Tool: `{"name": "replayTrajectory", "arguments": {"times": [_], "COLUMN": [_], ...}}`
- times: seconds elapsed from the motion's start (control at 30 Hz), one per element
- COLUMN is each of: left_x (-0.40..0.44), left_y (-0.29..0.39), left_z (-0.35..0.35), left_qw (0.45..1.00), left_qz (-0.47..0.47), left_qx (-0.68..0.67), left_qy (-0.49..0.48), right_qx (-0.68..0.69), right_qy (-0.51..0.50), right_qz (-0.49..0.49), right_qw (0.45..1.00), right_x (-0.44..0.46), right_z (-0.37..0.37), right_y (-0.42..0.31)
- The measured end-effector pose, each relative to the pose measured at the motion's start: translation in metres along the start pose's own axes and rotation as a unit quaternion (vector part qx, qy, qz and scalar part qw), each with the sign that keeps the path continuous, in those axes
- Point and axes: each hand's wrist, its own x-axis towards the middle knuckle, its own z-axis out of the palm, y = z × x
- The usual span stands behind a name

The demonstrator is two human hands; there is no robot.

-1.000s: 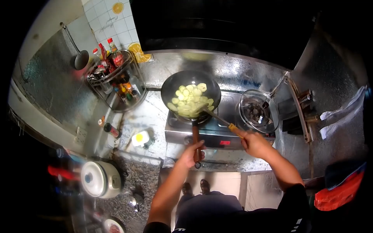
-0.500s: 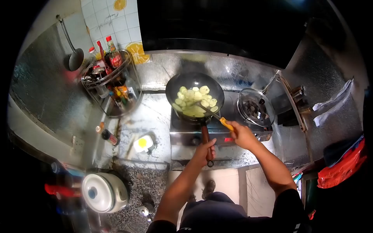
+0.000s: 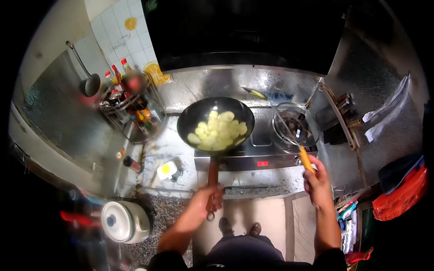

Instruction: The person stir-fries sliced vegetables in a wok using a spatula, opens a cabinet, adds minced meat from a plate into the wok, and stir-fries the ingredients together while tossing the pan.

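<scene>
My left hand (image 3: pixel 207 201) is closed around the wooden handle of a dark wok (image 3: pixel 187 119). Pale yellow-green slices (image 3: pixel 219 131) lie heaped in the wok, which sits over the left part of the stove (image 3: pixel 230 160) and looks raised towards me. To the right, my right hand (image 3: pixel 318 180) grips the yellow handle of a spatula (image 3: pixel 289 131). The spatula's head is up in the air beyond the stove, away from the wok, with something yellow-green showing on it. The slices' exact kind I cannot make out.
A glass lid (image 3: pixel 296 124) is at the stove's right. On the left counter stand a white dish with yellow (image 3: pixel 166 170), a dark-bodied bottle (image 3: pixel 132 164) and a rack of bottles (image 3: pixel 135 106). A white lidded cooker (image 3: pixel 124 221) is nearer me; a ladle (image 3: pixel 91 84) hangs on the wall.
The wok has shifted left and towards me with my left hand. My right hand has drawn the spatula out of the slices, moving right and raising its head.
</scene>
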Motion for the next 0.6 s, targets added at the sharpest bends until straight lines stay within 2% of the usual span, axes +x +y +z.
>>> {"name": "replayTrajectory", "arguments": {"times": [0.03, 0.1, 0.13, 0.17, 0.2, 0.27, 0.3, 0.37, 0.4, 0.47, 0.6], "left_x": [-0.009, 0.009, 0.043, 0.06, 0.057, 0.049, 0.03, -0.014, -0.021, -0.013, 0.047], "left_y": [-0.005, 0.018, 0.031, 0.045, 0.04, 0.019, 0.001, -0.037, -0.047, -0.05, 0.001], "left_z": [0.007, 0.036, 0.027, 0.046, 0.044, 0.035, 0.022, 0.009, 0.012, 0.015, 0.021], "left_qw": [0.999, 0.979, 0.993, 0.998, 0.997, 0.991, 0.995, 0.992, 0.999, 0.997, 0.998], "left_qz": [-0.016, 0.109, 0.071, 0.056, 0.064, 0.098, 0.074, 0.103, 0.03, 0.031, 0.07], "left_qx": [-0.034, 0.159, 0.091, -0.025, -0.025, 0.079, 0.059, 0.068, 0.012, 0.014, 0.007], "left_qy": [0.024, 0.066, 0.016, 0.032, 0.032, 0.041, 0.012, -0.027, 0.021, 0.069, -0.009], "right_qx": [0.04, 0.085, 0.104, 0.103, 0.115, 0.133, 0.119, 0.105, 0.101, 0.093, 0.11], "right_qy": [0.007, 0.024, 0.016, 0.009, 0.025, 0.043, 0.051, 0.08, 0.106, 0.117, 0.1], "right_qz": [-0.009, -0.018, -0.039, -0.044, -0.054, -0.07, -0.076, -0.092, -0.09, -0.087, -0.077], "right_qw": [0.999, 0.996, 0.994, 0.994, 0.992, 0.988, 0.989, 0.987, 0.985, 0.985, 0.986], "right_x": [-0.007, -0.007, -0.003, -0.004, -0.004, -0.004, -0.015, -0.03, -0.04, -0.049, -0.037], "right_z": [-0.012, -0.018, -0.021, -0.024, -0.025, -0.035, -0.05, -0.07, -0.076, -0.082, -0.081], "right_y": [0.0, -0.008, -0.01, -0.014, -0.02, -0.027, -0.024, -0.019, -0.014, -0.012, -0.015]}}
